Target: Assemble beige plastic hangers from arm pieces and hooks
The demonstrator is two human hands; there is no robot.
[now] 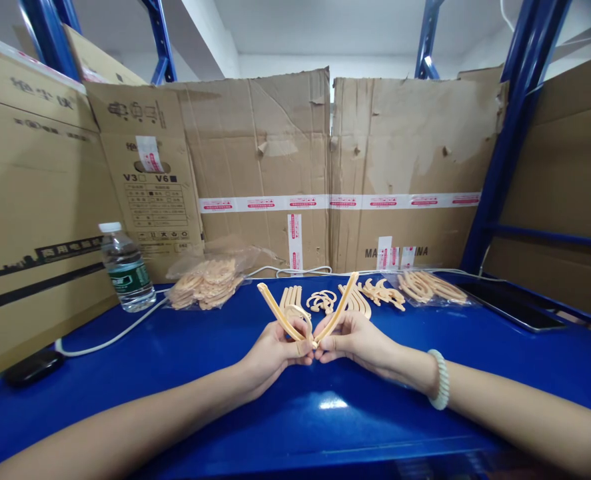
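Two long, curved beige plastic strips, shaped like clothes-hanger arms, meet at their lower ends in a V above the blue table. My left hand (pixel 282 347) is closed in a pinch on the left strip (pixel 278 312). Beside that strip a curved, hook-like beige piece (pixel 302 313) rises from the same fingers. My right hand (pixel 352 341) pinches the right strip (pixel 342 307) near its lower end and wears a pale beaded bracelet (pixel 440 380). The fingertips of both hands come together at the joint (pixel 316 344), partly hiding how the pieces connect.
Behind my hands lie straight strips (pixel 291 295), hook-shaped pieces (pixel 322 301), curved strips (pixel 359 303) and small branched pieces (pixel 382 292). Bagged parts (pixel 208 283) and another bag (pixel 432 287) flank them. A water bottle (pixel 128 270), black device (pixel 34 367), phone (pixel 515 307) and cardboard (pixel 260 160) surround the table (pixel 295 413).
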